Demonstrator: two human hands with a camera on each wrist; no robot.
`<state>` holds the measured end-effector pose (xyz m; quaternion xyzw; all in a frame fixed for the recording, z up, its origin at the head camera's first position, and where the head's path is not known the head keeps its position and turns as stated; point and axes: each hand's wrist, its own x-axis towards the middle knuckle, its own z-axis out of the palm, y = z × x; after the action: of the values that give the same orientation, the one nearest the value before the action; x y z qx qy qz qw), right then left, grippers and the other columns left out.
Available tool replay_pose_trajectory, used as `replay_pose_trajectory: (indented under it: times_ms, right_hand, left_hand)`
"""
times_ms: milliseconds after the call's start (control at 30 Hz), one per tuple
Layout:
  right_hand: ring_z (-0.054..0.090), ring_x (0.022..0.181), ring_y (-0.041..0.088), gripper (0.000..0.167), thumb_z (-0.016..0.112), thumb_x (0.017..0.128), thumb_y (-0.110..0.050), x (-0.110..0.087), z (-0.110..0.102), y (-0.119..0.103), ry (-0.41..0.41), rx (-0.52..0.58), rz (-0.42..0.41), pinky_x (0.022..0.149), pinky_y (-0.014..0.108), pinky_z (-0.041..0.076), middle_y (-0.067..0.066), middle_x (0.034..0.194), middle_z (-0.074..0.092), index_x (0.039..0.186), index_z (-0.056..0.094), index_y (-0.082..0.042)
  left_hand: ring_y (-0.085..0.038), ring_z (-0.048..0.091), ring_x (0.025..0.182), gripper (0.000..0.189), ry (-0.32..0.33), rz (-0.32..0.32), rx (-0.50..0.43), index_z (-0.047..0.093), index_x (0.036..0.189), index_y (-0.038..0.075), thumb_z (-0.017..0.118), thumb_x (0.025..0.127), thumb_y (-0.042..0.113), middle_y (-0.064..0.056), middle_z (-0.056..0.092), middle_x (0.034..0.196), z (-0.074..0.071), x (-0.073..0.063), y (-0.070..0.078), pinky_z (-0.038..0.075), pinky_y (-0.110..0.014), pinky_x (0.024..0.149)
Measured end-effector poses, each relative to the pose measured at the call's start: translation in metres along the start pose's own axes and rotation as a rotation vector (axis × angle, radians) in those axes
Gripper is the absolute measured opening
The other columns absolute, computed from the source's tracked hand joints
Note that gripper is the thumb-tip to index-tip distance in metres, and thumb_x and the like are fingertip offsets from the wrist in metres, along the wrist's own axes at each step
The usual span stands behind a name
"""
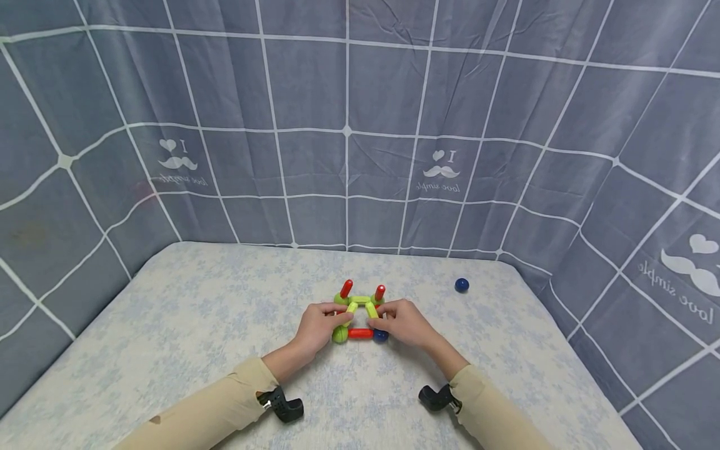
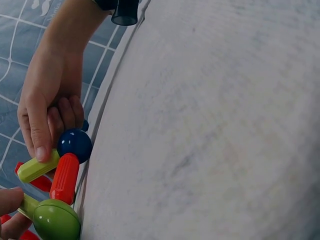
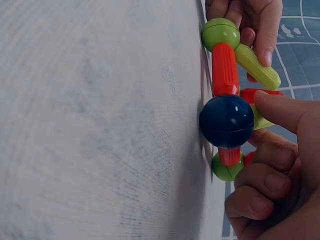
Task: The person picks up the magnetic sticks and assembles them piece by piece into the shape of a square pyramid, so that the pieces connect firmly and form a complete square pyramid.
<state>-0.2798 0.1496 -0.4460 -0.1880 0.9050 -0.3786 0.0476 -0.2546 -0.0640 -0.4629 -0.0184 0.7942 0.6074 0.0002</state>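
Note:
A frame of building rods and balls lies on the table. Its near side is a red rod (image 1: 360,334) between a green ball (image 1: 340,335) and a navy ball (image 1: 380,336). Two red rods slant up at the far corners, the left one (image 1: 346,289) and the right one (image 1: 380,292). My left hand (image 1: 316,325) pinches the left yellow-green rod (image 3: 257,66), which rises from the near green ball. With thumb and fingers, my right hand (image 1: 407,322) pinches the right yellow-green rod (image 2: 37,167) by the navy ball. Another yellow-green rod (image 1: 360,300) spans the back. Fingers hide parts of the side rods.
A loose navy ball (image 1: 462,285) sits at the far right of the table (image 1: 225,294), which has a pale floral cover. Grey-blue curtains (image 1: 309,162) with white lines stand behind and at both sides. Each sleeve carries a black wrist device, the left one (image 1: 287,406) and the right one (image 1: 435,398).

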Motion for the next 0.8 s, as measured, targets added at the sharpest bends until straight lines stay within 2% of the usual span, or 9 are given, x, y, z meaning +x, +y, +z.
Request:
replay_pose_trajectory:
  times_ms: [200, 267, 333, 433, 533, 633, 700, 800]
  right_hand:
    - [0.036, 0.051, 0.011, 0.011, 0.076, 0.09, -0.027, 0.001, 0.001, 0.004, 0.008, -0.001, -0.018, 0.047, 0.023, 0.026, -0.006, 0.056, 0.037, 0.087, 0.074, -0.016]
    - [0.035, 0.05, 0.011, 0.013, 0.076, 0.09, -0.028, 0.0, 0.001, 0.004, 0.013, 0.006, -0.021, 0.047, 0.023, 0.025, -0.005, 0.056, 0.037, 0.093, 0.076, -0.015]
    - [0.035, 0.049, 0.011, 0.018, 0.075, 0.091, -0.03, 0.0, 0.001, 0.004, 0.028, 0.021, -0.017, 0.046, 0.024, 0.026, -0.005, 0.055, 0.038, 0.1, 0.077, -0.014]
    - [0.035, 0.049, 0.011, 0.02, 0.072, 0.094, -0.03, -0.001, -0.002, 0.006, 0.095, 0.051, 0.004, 0.046, 0.024, 0.028, -0.005, 0.055, 0.04, 0.104, 0.077, -0.015]
    - [0.035, 0.049, 0.011, 0.015, 0.069, 0.095, -0.027, 0.0, -0.007, 0.007, 0.208, 0.091, 0.028, 0.047, 0.024, 0.029, -0.005, 0.055, 0.038, 0.099, 0.075, -0.015]
    - [0.031, 0.049, 0.013, 0.012, 0.07, 0.094, -0.022, 0.003, -0.012, 0.009, 0.289, 0.114, 0.036, 0.047, 0.025, 0.026, -0.004, 0.055, 0.033, 0.103, 0.073, -0.013]
    - [0.03, 0.048, 0.013, 0.017, 0.071, 0.093, -0.019, 0.007, -0.014, 0.01, 0.301, 0.107, 0.032, 0.047, 0.024, 0.024, -0.003, 0.055, 0.032, 0.109, 0.073, -0.013]
    - [0.031, 0.048, 0.012, 0.025, 0.071, 0.093, -0.018, 0.013, -0.014, 0.011, 0.269, 0.08, 0.027, 0.047, 0.024, 0.024, -0.004, 0.055, 0.034, 0.116, 0.073, -0.013]
  left_hand:
    - [-0.021, 0.055, 0.101, 0.025, 0.001, 0.01, 0.017, 0.08, 0.107, 0.011, 0.079, 0.087, 0.026, -0.008, 0.068, 0.117, -0.001, 0.001, 0.0, 0.046, -0.025, 0.07]
    - [-0.021, 0.055, 0.1, 0.026, 0.002, 0.013, 0.019, 0.08, 0.108, 0.012, 0.079, 0.087, 0.027, -0.007, 0.068, 0.115, -0.001, 0.001, 0.0, 0.045, -0.026, 0.069]
    - [-0.02, 0.053, 0.093, 0.027, 0.005, 0.016, 0.017, 0.08, 0.108, 0.012, 0.079, 0.087, 0.029, -0.005, 0.067, 0.108, -0.002, 0.001, 0.0, 0.042, -0.027, 0.066]
    - [-0.017, 0.046, 0.077, 0.024, 0.03, 0.021, 0.001, 0.08, 0.105, 0.013, 0.079, 0.087, 0.03, -0.001, 0.06, 0.088, -0.005, 0.004, 0.0, 0.036, -0.027, 0.06]
    - [-0.014, 0.038, 0.061, 0.019, 0.066, 0.04, -0.014, 0.079, 0.101, 0.014, 0.078, 0.088, 0.028, 0.003, 0.045, 0.073, -0.009, 0.01, 0.001, 0.031, -0.026, 0.053]
    - [-0.013, 0.031, 0.053, 0.019, 0.097, 0.076, -0.007, 0.079, 0.102, 0.013, 0.077, 0.088, 0.025, 0.003, 0.037, 0.068, -0.013, 0.019, 0.005, 0.028, -0.025, 0.048]
    - [-0.012, 0.03, 0.053, 0.02, 0.11, 0.096, 0.013, 0.078, 0.105, 0.013, 0.076, 0.088, 0.023, 0.003, 0.037, 0.069, -0.016, 0.025, 0.007, 0.027, -0.024, 0.048]
    - [-0.012, 0.029, 0.053, 0.025, 0.108, 0.109, 0.032, 0.077, 0.11, 0.013, 0.077, 0.087, 0.022, 0.003, 0.037, 0.072, -0.017, 0.033, 0.01, 0.026, -0.024, 0.048]
